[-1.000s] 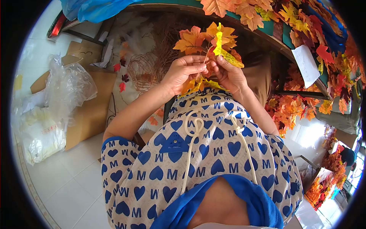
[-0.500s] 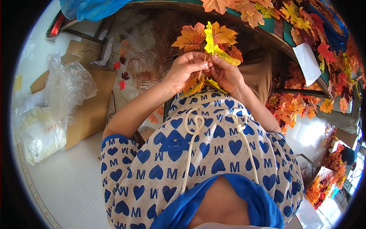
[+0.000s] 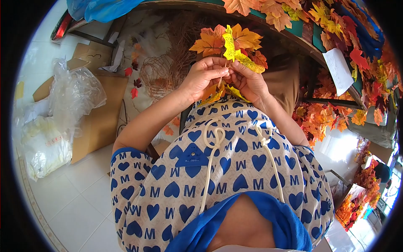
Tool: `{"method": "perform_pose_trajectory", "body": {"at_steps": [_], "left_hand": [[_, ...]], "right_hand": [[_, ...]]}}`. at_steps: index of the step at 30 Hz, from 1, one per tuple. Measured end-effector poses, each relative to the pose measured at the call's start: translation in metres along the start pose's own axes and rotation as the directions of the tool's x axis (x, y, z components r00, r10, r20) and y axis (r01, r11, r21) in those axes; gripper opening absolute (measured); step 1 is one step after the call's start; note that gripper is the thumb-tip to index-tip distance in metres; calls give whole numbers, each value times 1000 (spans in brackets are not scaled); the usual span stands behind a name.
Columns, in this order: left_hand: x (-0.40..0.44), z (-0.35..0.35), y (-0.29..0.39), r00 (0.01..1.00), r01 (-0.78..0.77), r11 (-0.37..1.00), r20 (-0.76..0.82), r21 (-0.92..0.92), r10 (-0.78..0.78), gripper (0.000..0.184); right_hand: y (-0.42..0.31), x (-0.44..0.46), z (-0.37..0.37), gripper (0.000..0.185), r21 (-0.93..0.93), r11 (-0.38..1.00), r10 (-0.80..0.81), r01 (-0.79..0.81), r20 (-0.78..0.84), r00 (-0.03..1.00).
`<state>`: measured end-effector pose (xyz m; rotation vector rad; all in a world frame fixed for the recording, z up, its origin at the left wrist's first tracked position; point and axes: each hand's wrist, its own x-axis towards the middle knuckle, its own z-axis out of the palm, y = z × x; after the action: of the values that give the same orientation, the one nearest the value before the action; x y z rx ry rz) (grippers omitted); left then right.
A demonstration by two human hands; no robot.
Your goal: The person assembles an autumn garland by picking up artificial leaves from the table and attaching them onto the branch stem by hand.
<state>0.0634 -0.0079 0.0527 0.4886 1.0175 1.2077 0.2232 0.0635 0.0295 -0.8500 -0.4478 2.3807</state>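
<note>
Stem (image 3: 221, 80) partly hidden by fingers (image 3: 216, 73); blue plastic (image 3: 105, 10) cut off above

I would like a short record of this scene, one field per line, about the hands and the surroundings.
Left hand: pinches a thin stem
Right hand: closed at the base of a yellow leaf; exact grip partly hidden
Same bunch: orange leaves
Person's left: clear plastic bag, cardboard
Person's right: white paper by the table; massed leaves
</note>
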Motion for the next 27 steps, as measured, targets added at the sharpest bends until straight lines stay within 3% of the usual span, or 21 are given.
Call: {"method": "perform_pose_trajectory", "body": {"at_steps": [2,10,14,16,27], "left_hand": [[1,-3,-2,1000,11,1000,14,14,-11,21],[0,-1,-1,998,-2,1000,-56,14,3,19],[3,-1,-4,997,-23,1000,-69,17,24,17],[1,2,-2,997,-19,1000,-74,22,21,16],[2,0,-2,996,-34,998,-76,51,38,15]], "right_hand": [[1,-2,3,16,-17,1000,-12,12,-1,1000],[12,0,4,23,-291,880,-378,376,51,924],[13,-1,7,23,-322,870,-372,373,68,926],[15,-1,11,22,-361,798,-493,483,69,867],[14,1,3,24,-401,804,-442,439,91,893]]}}
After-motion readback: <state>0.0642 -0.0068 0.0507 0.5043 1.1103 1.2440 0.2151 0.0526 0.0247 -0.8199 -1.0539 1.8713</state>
